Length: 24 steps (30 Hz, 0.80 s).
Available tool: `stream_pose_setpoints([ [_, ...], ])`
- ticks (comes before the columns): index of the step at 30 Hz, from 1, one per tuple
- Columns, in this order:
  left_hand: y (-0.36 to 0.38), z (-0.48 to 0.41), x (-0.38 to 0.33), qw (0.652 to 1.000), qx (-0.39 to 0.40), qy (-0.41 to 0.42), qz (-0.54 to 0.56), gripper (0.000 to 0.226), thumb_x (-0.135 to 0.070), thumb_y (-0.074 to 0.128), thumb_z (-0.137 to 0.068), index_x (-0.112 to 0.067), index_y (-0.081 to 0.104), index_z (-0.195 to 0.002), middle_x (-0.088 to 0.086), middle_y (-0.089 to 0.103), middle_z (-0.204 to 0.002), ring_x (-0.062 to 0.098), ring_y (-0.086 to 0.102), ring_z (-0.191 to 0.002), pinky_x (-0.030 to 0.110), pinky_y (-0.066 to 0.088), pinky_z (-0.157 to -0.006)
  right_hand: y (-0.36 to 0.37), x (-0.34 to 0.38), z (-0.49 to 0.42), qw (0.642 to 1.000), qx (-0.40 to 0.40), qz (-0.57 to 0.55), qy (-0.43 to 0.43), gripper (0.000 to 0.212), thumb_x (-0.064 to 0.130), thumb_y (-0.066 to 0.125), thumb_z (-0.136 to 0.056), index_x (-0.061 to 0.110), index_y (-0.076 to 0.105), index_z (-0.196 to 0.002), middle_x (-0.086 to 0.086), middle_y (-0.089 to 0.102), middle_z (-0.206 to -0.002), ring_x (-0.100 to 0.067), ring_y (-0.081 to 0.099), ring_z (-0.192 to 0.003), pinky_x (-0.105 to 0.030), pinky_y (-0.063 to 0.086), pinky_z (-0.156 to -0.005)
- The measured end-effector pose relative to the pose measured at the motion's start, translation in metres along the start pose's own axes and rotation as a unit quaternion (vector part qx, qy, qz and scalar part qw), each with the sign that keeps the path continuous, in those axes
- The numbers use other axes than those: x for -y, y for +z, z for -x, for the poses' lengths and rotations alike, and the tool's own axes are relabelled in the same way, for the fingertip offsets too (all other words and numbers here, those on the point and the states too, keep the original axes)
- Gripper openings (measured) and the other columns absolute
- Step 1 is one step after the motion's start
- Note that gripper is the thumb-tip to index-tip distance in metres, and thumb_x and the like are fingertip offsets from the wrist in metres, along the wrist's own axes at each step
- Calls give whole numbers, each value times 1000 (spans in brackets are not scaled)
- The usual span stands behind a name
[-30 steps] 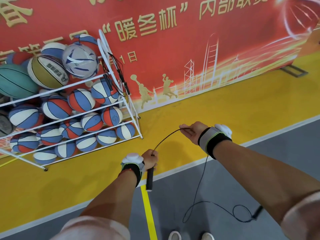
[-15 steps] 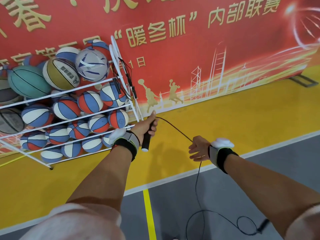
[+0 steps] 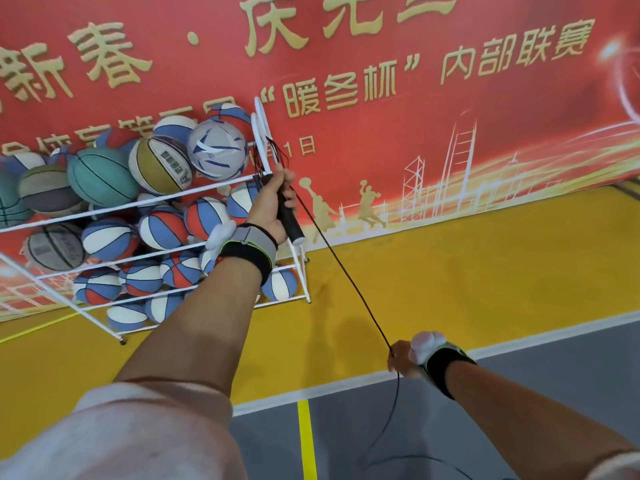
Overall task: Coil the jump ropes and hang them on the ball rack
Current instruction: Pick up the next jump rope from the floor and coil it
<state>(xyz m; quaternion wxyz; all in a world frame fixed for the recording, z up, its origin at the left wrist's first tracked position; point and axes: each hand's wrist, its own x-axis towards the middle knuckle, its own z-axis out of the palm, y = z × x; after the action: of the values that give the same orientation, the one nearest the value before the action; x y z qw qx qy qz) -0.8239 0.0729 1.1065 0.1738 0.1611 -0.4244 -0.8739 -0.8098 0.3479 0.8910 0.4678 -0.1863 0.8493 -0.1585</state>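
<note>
hands well apart: left hand (image 3: 272,206) clamped on the black handle (image 3: 290,218) of the jump rope (image 3: 346,276), raised at the right end of the ball rack (image 3: 302,268). right hand (image 3: 401,358) is lower, closed round the cord. cord taut between them; the rest trails slack to the floor (image 3: 485,271). no coil formed yet.

risks, as judged: slack catching underfoot or knotting; an uncoiled hang tangling with the hung ropes (image 3: 277,155).

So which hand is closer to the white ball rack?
Left. The left hand, gripping the rope handle, is up at the ball rack's end frame; the right hand, pinching the cord, is lower over the floor, well clear of it.
</note>
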Motion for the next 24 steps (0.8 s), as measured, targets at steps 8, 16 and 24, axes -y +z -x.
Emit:
stream_pose_setpoints([
  [8, -43, 4, 49, 962, 4, -134, -237, 21, -6, 62, -95, -1, 65, -115, 14, 69, -123, 28, 72, -102, 35, 61, -75, -36, 93, 4, 937, -129, -308, -102, 12, 18, 40, -106, 8, 43, -113, -9, 49, -67, -25, 50, -58, -36, 46, -64],
  [16, -66, 39, 117, 924, 60, -304, -222, 36, -34, 47, -104, -8, 62, -123, 12, 72, -116, 34, 67, -111, 46, 49, -100, -98, 153, 14, 821, -194, -531, -83, 37, 30, 53, -100, -4, 61, -111, -15, 76, -91, -36, 75, -81, -51, 62, -76],
  [24, -70, 42, 123, 920, 147, -328, -158, 30, -27, 65, -93, -4, 62, -113, 8, 66, -87, 30, 69, -86, 59, 40, -108, -125, 140, 22, 796, -216, -561, -72, 38, 26, 35, -107, 0, 62, -106, -16, 71, -117, -27, 71, -96, -31, 57, -72],
])
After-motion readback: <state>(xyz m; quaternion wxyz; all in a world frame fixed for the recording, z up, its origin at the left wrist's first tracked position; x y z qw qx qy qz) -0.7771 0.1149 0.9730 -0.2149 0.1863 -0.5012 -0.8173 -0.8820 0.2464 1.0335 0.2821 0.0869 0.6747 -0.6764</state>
